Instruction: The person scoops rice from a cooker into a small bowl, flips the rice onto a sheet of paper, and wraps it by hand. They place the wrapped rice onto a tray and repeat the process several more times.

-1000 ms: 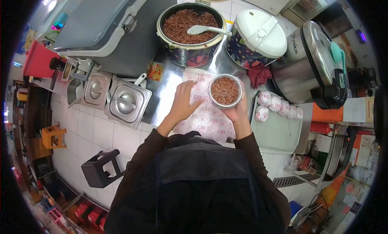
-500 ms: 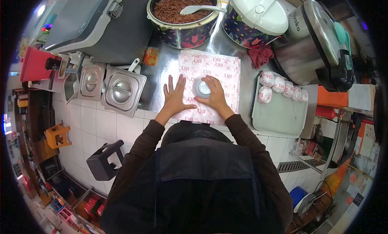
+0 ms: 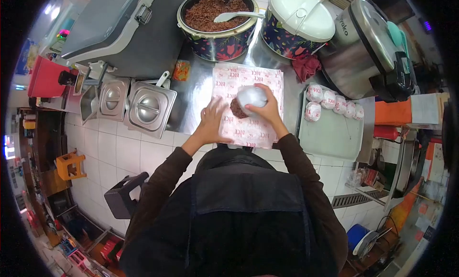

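A small pale bowl (image 3: 252, 96) is tilted up in my right hand (image 3: 271, 109), whose fingers wrap its side. Just left of it, a mound of reddish-brown cooked rice (image 3: 237, 108) shows on the printed wrapping paper (image 3: 256, 133), partly covered by the bowl. My left hand (image 3: 210, 121) rests at the paper's left edge, fingers stretched out and slightly smeared by motion; nothing is in it.
Behind the paper stands an uncovered pot of brown rice (image 3: 210, 19) with a white rice paddle (image 3: 234, 15). A lidded pot (image 3: 299, 26) and a steel rice cooker (image 3: 356, 52) are beside it. Several wrapped parcels (image 3: 328, 99) lie in a tray (image 3: 330, 136). Lidded steel pans (image 3: 149, 107) sit left.
My right hand has lifted and tipped the bowl, which stood upside down on the paper, uncovering the rice mound. My left hand has shifted slightly, its fingers less spread.
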{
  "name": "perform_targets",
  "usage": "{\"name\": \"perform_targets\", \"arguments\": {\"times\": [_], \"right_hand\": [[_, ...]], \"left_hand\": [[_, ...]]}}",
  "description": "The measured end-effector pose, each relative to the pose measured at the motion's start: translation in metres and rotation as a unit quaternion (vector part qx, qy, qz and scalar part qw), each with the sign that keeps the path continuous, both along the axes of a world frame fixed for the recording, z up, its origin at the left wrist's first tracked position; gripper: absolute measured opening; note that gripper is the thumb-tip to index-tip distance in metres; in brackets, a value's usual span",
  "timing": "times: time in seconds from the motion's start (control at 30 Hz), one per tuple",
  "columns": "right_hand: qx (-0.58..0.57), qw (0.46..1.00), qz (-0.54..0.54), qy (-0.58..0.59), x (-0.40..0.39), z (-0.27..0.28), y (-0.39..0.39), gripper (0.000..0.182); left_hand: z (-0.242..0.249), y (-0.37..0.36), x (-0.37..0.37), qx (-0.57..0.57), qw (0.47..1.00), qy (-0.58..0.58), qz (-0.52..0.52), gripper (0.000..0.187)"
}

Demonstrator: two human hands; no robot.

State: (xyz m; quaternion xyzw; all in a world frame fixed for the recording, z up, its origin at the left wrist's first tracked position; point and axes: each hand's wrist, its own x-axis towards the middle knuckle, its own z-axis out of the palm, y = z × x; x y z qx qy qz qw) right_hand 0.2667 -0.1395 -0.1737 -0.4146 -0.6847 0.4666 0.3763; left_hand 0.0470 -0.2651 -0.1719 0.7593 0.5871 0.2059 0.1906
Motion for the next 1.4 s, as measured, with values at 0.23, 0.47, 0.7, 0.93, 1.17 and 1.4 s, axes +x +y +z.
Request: {"name": "perform_targets", "arguments": {"times": [0.23, 0.47, 0.7, 0.93, 1.17, 1.4], "right_hand": [[-0.413, 0.774, 0.009, 0.48, 0.07, 0.024, -0.008, 0.071], [-0.147, 0.983, 0.01, -0.112, 0.149, 0.028, 0.02, 0.06], [0.119, 0.78, 0.141, -0.598, 0.121, 0.03, 0.051, 0.031], [0.173, 0.918, 0.172, -0.311, 0.036, 0.079, -0.032, 0.017], [0.07, 0.928, 0.256, -0.263, 0.026, 0.022, -0.034, 0.013], [-0.089, 0.937, 0.255, -0.222, 0.027, 0.021, -0.032, 0.014]], "left_hand": [[-0.004, 0.0, -0.014, 0.006, 0.96, -0.012, -0.28, 0.025], [0.025, 0.014, -0.015, -0.17, 0.974, -0.006, -0.152, 0.015], [0.03, 0.032, -0.019, -0.247, 0.957, -0.126, -0.088, 0.014], [0.031, 0.039, -0.024, -0.297, 0.929, -0.212, -0.053, 0.01], [0.042, 0.041, -0.023, -0.293, 0.93, -0.216, -0.054, 0.011], [0.038, 0.041, -0.02, -0.314, 0.917, -0.227, -0.091, 0.016]]}}
